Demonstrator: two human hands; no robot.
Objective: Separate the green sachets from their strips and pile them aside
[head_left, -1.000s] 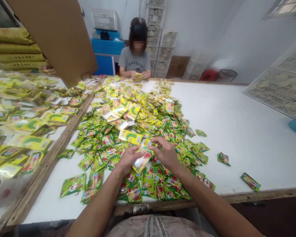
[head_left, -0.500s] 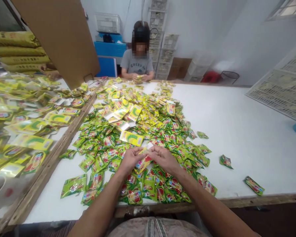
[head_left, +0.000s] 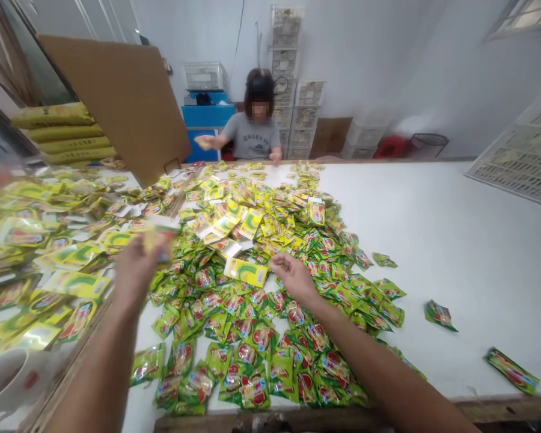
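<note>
The packet is up in the left hand, clamped in the fingers and smeared by motion, out over the left edge of the table, right above the wooden strip. The right hand hangs loose and half open over the big green pile, just right of a yellow packet, with nothing in it that I can see.

The table is white and mostly bare on the right, apart from a few stray sachets. Left of the strip is a second heap. At the far end a person sits in front of stacked white crates, and a cardboard sheet leans at far left.

A second ago both hands were together on that packet mid-pile. Now they're well apart, since the left one has swung out left with it.
</note>
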